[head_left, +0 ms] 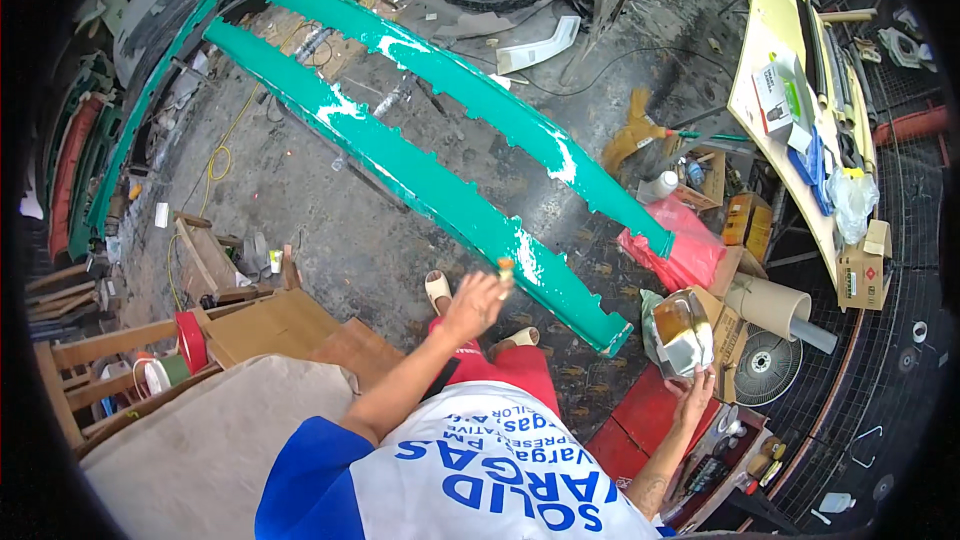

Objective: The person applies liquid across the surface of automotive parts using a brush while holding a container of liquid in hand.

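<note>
Two long green panels [440, 208] [520, 130] with white patches lie across the middle, held above the floor. My left hand [475, 308] is closed on a small tool with a yellowish-brown end [506, 267], close to the near panel's lower right part. Whether it touches the panel I cannot tell, nor the tool's exact kind. At the right, my right hand [694, 390] grips the lower edge of a silvery-white container [688, 350] with an amber-brown inside. The thumb and part of the fingers show there.
A red plastic sheet [690, 245] lies below the far panel's right end. Beside it are a straw broom [632, 132], cardboard boxes [748, 225] and a fan guard [768, 365]. A red cabinet [645, 425] stands near my right forearm. A wooden frame [70, 395] and covered surface [230, 440] are at left.
</note>
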{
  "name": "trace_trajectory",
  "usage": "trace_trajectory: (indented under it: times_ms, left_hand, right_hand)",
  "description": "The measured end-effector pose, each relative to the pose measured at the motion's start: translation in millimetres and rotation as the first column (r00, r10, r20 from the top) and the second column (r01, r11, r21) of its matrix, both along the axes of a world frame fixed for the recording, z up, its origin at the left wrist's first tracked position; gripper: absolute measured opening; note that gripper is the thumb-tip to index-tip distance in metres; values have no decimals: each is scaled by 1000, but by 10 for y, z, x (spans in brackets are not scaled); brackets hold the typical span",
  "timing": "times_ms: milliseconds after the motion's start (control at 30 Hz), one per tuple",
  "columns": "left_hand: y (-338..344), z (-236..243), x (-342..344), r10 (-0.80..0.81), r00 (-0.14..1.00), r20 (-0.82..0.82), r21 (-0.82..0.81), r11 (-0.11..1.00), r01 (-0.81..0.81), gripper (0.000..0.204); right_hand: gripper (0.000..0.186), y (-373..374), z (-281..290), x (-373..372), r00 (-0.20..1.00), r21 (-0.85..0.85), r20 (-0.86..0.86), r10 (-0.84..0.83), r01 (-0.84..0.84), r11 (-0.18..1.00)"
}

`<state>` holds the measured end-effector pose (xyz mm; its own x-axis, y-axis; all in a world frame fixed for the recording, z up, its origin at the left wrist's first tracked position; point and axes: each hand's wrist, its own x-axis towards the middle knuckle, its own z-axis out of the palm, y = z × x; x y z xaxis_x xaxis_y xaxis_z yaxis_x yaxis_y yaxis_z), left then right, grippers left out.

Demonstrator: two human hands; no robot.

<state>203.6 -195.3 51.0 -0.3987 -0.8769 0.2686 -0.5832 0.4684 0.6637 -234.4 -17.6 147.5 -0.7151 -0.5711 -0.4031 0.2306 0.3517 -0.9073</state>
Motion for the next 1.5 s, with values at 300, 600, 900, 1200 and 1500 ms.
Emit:
trace_trajectory:
  times_ms: [300, 600, 900, 1200, 1500]
  left_hand:
    - [-888, 981, 700, 36, 910, -413, 277, 957, 88, 16]
    - [-1388, 965, 601, -202, 964, -173, 16, 978, 207, 17]
    - [-1677, 403, 1659, 426, 762, -488, 681, 732, 26, 24]
    - [-1941, -348, 2297, 487, 838, -246, 425, 831, -358, 25]
    - [-1254, -143, 1406, 90, 992, 92, -171, 983, -73, 26]
  right_hand:
    - [50, -1112, 105, 1352, 962, -38, 17, 274, -273, 961]
    - [60, -2015, -114, 2534, 874, -98, 90, 478, -470, 877]
    - [64, -2374, -370, 2995, 859, 28, -60, 509, -508, 861]
    - [58, -2154, -264, 2764, 916, 58, 17, 401, -402, 914]
    - [56, -1578, -115, 2129, 964, 14, 18, 266, -266, 964]
